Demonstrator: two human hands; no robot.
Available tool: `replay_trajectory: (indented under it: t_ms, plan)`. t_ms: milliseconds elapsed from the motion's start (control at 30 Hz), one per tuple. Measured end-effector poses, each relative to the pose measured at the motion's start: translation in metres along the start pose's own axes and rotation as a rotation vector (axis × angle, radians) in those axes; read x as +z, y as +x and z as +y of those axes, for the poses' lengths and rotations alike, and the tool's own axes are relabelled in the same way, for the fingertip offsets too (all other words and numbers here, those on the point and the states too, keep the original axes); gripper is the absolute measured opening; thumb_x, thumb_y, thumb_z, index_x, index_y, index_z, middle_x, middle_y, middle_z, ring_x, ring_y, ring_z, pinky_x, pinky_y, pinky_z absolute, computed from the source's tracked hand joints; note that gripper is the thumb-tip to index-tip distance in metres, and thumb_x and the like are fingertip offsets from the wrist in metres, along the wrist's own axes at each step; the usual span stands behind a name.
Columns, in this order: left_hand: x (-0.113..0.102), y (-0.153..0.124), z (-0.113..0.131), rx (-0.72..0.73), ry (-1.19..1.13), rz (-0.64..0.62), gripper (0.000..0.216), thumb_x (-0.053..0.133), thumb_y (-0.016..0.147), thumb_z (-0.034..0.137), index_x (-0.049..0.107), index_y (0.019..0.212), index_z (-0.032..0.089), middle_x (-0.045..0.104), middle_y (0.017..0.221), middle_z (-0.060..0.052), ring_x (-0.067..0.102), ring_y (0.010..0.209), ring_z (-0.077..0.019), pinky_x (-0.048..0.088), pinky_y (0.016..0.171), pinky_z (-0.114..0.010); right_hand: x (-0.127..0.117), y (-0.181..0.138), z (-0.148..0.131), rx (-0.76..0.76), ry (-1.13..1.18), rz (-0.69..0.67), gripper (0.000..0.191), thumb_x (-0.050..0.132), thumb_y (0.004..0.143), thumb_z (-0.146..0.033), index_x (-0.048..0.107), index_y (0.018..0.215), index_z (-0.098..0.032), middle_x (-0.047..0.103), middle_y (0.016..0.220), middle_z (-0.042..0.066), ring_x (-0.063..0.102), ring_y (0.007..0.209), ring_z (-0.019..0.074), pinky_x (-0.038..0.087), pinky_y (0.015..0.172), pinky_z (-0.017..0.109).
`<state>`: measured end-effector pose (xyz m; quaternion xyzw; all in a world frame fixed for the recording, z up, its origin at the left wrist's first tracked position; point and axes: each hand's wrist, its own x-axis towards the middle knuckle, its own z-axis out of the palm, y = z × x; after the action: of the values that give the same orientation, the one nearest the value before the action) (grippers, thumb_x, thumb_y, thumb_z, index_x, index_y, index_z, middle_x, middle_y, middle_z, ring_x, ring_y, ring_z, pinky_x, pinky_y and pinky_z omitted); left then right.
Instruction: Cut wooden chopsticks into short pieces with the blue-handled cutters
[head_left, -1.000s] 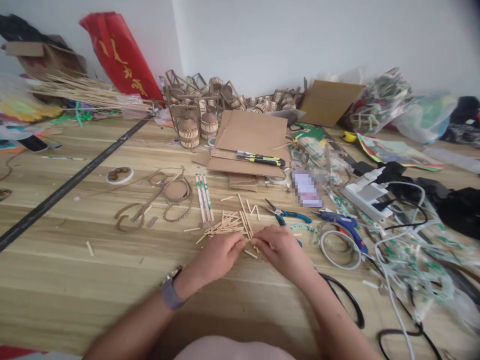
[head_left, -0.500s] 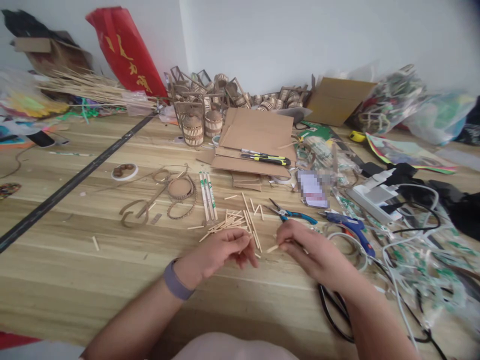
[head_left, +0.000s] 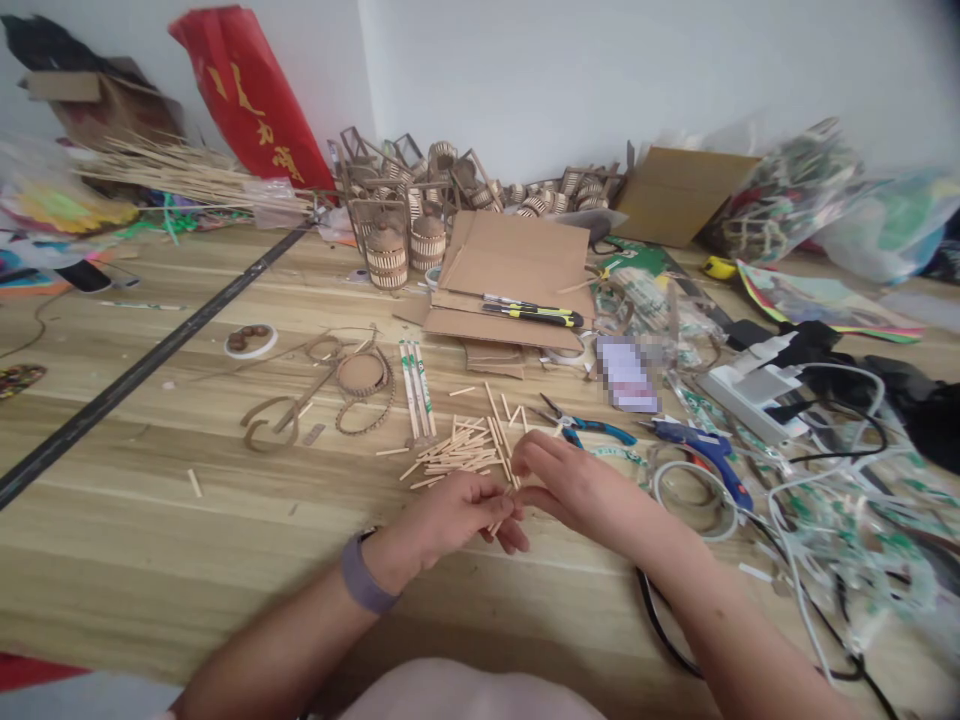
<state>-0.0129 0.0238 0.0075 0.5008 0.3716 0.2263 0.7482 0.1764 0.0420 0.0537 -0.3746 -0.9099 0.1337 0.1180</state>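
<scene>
Short wooden sticks poke out between the thumb and fingers of my left hand, which is closed on them. My right hand meets it from the right, its thumb and fingertips pinched at the upper end of a stick; the fingers partly hide that contact. Just beyond both hands lies a loose pile of cut wooden sticks. A few longer sticks lean across its right side. Blue-handled pliers rest on the table past my right hand.
To the right are a blue glue gun, a tape roll, a power strip and tangled cables. Cardboard with cutters lies ahead. Small woven baskets stand behind. Wrapped sticks and a cane ring lie left.
My right hand has moved left with its short stick to meet my left hand. My left hand has shifted slightly right and down, uncovering more of the stick pile.
</scene>
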Motion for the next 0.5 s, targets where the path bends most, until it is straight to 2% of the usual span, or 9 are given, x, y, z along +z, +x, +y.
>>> replay_trajectory:
  t_ms: [67,133,167,233,300,400,500]
  plan:
    - [0.001,0.002,-0.001,0.042,-0.044,0.116,0.045,0.061,0.077,0.061,0.06,0.074,0.016,0.067,0.07,-0.004,0.062,0.068,-0.0164,0.042,0.067,-0.028,0.007,-0.002,-0.002,-0.005,0.015,0.17,0.014,0.058,0.089,-0.019,0.055,0.102,-0.021,0.063,0.11,0.011,0.063,0.1,0.0244,0.053,0.082,0.038]
    - [0.002,0.005,-0.001,0.068,-0.125,0.203,0.045,0.063,0.076,0.06,0.059,0.073,0.016,0.065,0.071,-0.003,0.06,0.07,-0.0163,0.042,0.066,-0.027,0.017,-0.004,-0.008,0.002,0.009,0.307,0.033,0.062,0.087,-0.028,0.052,0.117,-0.021,0.057,0.125,0.016,0.054,0.118,0.0299,0.048,0.095,0.047]
    - [0.003,0.006,-0.001,0.072,-0.176,0.225,0.045,0.064,0.074,0.061,0.059,0.073,0.016,0.064,0.071,-0.003,0.06,0.07,-0.0165,0.041,0.065,-0.027,0.023,-0.005,-0.012,0.013,-0.007,0.334,0.043,0.065,0.085,-0.033,0.049,0.123,-0.021,0.054,0.13,0.018,0.05,0.122,0.032,0.044,0.099,0.052]
    - [0.007,0.008,0.0,0.077,-0.267,0.237,0.046,0.067,0.071,0.062,0.058,0.072,0.016,0.062,0.071,-0.003,0.058,0.071,-0.0167,0.042,0.064,-0.027,0.034,-0.005,-0.017,0.037,-0.069,0.337,0.055,0.067,0.083,-0.036,0.045,0.13,-0.021,0.051,0.135,0.019,0.047,0.126,0.0347,0.037,0.103,0.058]
    - [0.012,0.009,0.001,0.086,-0.319,0.239,0.045,0.068,0.07,0.06,0.057,0.071,0.017,0.06,0.07,-0.002,0.056,0.07,-0.0162,0.042,0.065,-0.028,0.043,-0.004,-0.02,0.058,-0.132,0.341,0.057,0.065,0.082,-0.033,0.043,0.133,-0.02,0.049,0.138,0.021,0.045,0.128,0.0354,0.033,0.105,0.06]
    - [0.02,0.008,0.003,0.122,-0.339,0.275,0.042,0.07,0.07,0.057,0.056,0.068,0.017,0.06,0.069,0.0,0.056,0.071,-0.0156,0.043,0.07,-0.028,0.048,-0.002,-0.021,0.081,-0.181,0.364,0.056,0.065,0.082,-0.027,0.043,0.132,-0.018,0.048,0.139,0.022,0.045,0.127,0.0356,0.031,0.106,0.06]
    - [0.022,0.008,-0.001,0.129,-0.353,0.311,0.042,0.071,0.07,0.056,0.057,0.07,0.017,0.062,0.073,-0.001,0.058,0.073,-0.0166,0.044,0.071,-0.029,0.046,-0.004,-0.02,0.07,-0.156,0.362,0.06,0.067,0.082,-0.032,0.04,0.134,-0.019,0.048,0.139,0.021,0.045,0.127,0.0358,0.032,0.105,0.059]
